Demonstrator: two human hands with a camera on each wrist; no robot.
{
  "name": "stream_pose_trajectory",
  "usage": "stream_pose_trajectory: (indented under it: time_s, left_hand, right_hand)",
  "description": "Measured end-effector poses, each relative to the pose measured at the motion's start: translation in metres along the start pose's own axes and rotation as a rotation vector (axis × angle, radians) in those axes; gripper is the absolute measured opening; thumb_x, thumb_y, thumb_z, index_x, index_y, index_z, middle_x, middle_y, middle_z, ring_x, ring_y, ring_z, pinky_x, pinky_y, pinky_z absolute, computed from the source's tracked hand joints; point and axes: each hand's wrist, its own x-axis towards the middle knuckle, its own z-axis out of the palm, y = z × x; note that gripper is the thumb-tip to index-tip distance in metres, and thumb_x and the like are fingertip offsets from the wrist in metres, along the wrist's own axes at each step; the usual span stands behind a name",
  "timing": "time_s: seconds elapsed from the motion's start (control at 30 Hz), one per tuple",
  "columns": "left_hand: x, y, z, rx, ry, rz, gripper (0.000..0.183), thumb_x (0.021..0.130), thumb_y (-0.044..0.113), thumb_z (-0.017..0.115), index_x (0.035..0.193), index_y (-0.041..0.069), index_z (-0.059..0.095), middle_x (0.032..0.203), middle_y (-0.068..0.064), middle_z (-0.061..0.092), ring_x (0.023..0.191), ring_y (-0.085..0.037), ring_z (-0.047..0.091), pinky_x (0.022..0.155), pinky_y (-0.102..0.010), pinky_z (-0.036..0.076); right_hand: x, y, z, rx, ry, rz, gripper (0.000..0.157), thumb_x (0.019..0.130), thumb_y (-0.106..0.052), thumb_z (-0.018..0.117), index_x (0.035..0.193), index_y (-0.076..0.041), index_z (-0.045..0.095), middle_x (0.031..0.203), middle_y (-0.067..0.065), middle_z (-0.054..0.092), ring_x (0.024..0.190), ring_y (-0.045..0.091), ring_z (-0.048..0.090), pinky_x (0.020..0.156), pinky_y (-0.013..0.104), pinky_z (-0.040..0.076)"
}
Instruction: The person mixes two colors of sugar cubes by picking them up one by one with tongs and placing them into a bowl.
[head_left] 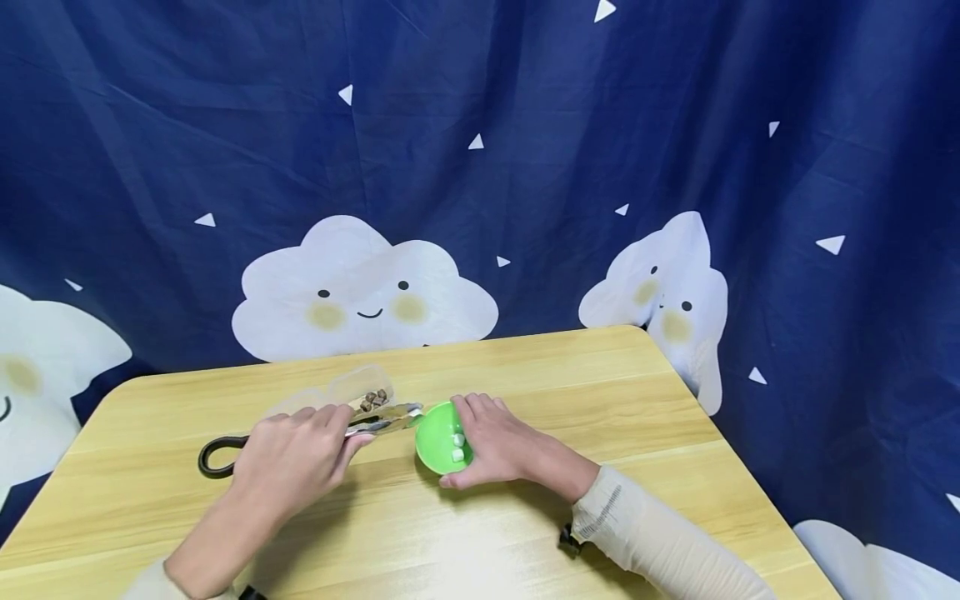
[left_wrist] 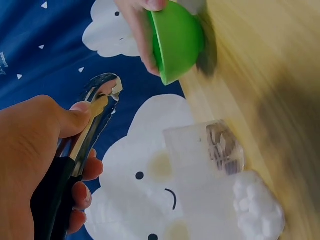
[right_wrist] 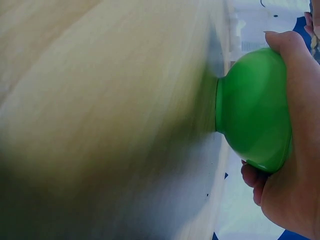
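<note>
Tongs (left_wrist: 80, 145) with shiny metal arms and black handles are in my left hand (head_left: 296, 454), over the left part of the table (head_left: 585, 400), tips pointing right. My left fingers curl around them, with the thumb pressed on a metal arm; a black loop at the handle end sticks out left of my hand. The tips are just beside the left rim of a green bowl (head_left: 431, 442). Something pale shows at them, but I cannot tell whether they grip a piece.

My right hand (head_left: 498, 442) holds the bowl from its right side, thumb at the near edge, fingers curved over the far edge. The bowl's mouth faces up, and 2 white pieces (head_left: 457, 455) lie inside, towards the right.

On the far side of my left hand, a clear plastic container (head_left: 352, 383) holds brown chunks (head_left: 372, 401). Just left of them are white lumps (left_wrist: 257, 207), heaped together. The tabletop has pale wood grain. On the far side hangs a dark blue curtain (head_left: 540, 125) printed with white clouds and small triangles. A beige sleeve (head_left: 667, 533) covers my right forearm.
</note>
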Motion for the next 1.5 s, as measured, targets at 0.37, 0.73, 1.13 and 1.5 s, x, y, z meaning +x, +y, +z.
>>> stream_pose_trajectory:
  time_s: [0.37, 0.73, 1.13, 1.5]
  left_hand:
    - [0.001, 0.01, 0.012, -0.019, -0.011, 0.009, 0.066, 0.111, 0.055, 0.019, 0.076, 0.01, 0.053, 0.054, 0.005, 0.039, 0.042, -0.016, 0.038, 0.036, -0.029, 0.02]
    - [-0.001, 0.021, 0.021, -0.038, -0.021, 0.028, 0.064, 0.11, 0.055, 0.022, 0.076, 0.011, 0.054, 0.056, 0.005, 0.043, 0.042, -0.017, 0.039, 0.036, -0.03, 0.025]
    - [-0.002, 0.024, 0.028, -0.046, -0.047, 0.03, 0.045, 0.099, 0.053, 0.053, 0.083, 0.011, 0.061, 0.06, 0.004, 0.053, 0.043, -0.016, 0.044, 0.037, -0.029, 0.026]
    - [0.003, 0.027, 0.033, -0.035, -0.087, 0.038, 0.041, 0.09, 0.051, 0.066, 0.092, 0.01, 0.063, 0.06, 0.004, 0.051, 0.043, -0.014, 0.042, 0.037, -0.028, 0.025]
  right_hand:
    - [0.0, 0.001, 0.0, 0.002, -0.012, 0.003, 0.118, 0.073, -0.084, 0.064, 0.155, -0.007, 0.03, 0.127, 0.005, 0.052, 0.11, 0.014, 0.046, 0.095, 0.03, 0.043]
    - [0.0, 0.001, 0.0, -0.011, -0.018, 0.001, 0.117, 0.073, -0.084, 0.062, 0.154, -0.007, 0.031, 0.129, 0.006, 0.052, 0.111, 0.015, 0.046, 0.096, 0.031, 0.042]
    - [0.0, 0.002, 0.001, -0.017, -0.018, 0.004, 0.12, 0.073, -0.086, 0.06, 0.157, -0.005, 0.029, 0.128, 0.007, 0.052, 0.109, 0.016, 0.046, 0.096, 0.031, 0.042]
    - [0.001, 0.004, 0.002, -0.029, -0.013, -0.013, 0.12, 0.074, -0.086, 0.058, 0.157, -0.005, 0.028, 0.133, 0.009, 0.053, 0.114, 0.018, 0.048, 0.1, 0.033, 0.044]
